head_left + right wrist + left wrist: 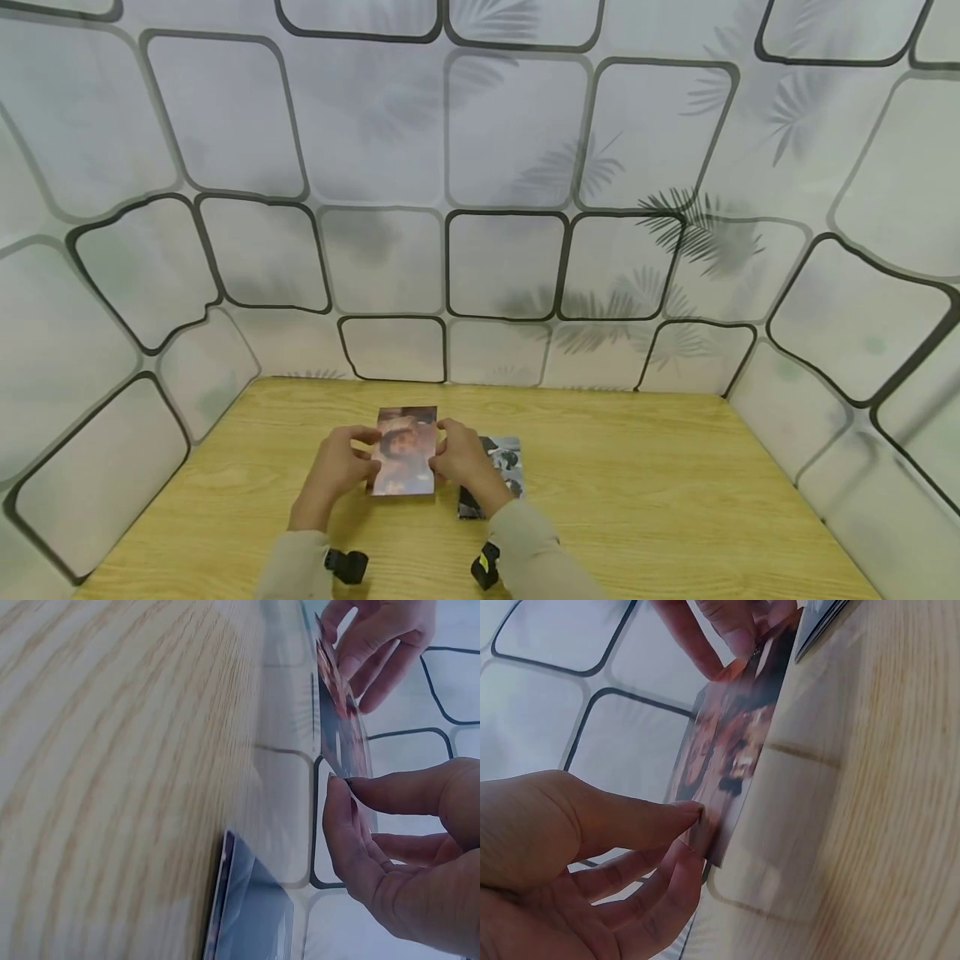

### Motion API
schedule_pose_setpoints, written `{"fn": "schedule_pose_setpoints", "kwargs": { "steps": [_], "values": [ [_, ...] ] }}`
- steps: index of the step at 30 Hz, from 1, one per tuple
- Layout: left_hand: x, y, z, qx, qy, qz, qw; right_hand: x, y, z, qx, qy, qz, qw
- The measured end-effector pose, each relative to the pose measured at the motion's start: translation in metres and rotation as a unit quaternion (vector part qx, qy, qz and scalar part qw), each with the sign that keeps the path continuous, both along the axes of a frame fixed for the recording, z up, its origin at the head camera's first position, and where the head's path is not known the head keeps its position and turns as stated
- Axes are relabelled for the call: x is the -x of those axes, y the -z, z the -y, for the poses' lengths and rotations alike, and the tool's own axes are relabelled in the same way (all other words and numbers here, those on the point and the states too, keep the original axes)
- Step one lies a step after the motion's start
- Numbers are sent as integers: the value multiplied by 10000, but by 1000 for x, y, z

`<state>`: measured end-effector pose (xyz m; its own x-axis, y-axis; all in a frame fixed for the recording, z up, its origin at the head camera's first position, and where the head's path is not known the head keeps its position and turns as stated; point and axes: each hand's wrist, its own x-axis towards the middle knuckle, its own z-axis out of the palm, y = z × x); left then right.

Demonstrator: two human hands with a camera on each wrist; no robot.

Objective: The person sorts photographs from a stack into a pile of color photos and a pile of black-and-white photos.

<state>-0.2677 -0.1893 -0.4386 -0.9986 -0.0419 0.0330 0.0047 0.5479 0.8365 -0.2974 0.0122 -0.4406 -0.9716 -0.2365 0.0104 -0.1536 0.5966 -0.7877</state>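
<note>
A glossy photo print [405, 457] with a blurred portrait on it is held a little above the wooden table. My left hand [340, 465] pinches its left edge between thumb and fingers. At the opposite edge, the right hand [462, 456] pinches it the same way. In the left wrist view, the print [731, 750] appears nearly edge-on, with the thumb near its corner. Beneath the right wrist lies a small stack of photo prints [508, 463], partly hidden by the forearm; the right wrist view shows its layered edge [217, 900].
The light wood table [637, 483] reaches back to a pale hanging cloth [390, 267] with rounded squares and leaf shadows, which also closes in both sides. A small black device [347, 567] is strapped on the left wrist, another [486, 567] on the right.
</note>
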Motion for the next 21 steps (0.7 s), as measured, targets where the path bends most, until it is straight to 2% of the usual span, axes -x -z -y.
{"fn": "schedule_pose_setpoints", "kwargs": {
  "steps": [6, 12, 18, 21],
  "values": [
    [0, 0, 10, 44, -129, 89, 9999, 6, 5, 12, -174, -127, -81, 9997],
    [3, 6, 19, -6, -270, 107, 9996, 11, 13, 23, -393, -228, -260, 9986],
    [3, 9, 25, 97, -381, 146, 9991, 12, 15, 30, -226, -203, -60, 9995],
    [3, 10, 26, 103, -396, 113, 9991, 14, 16, 34, -382, -81, -134, 9991]
  ]
}}
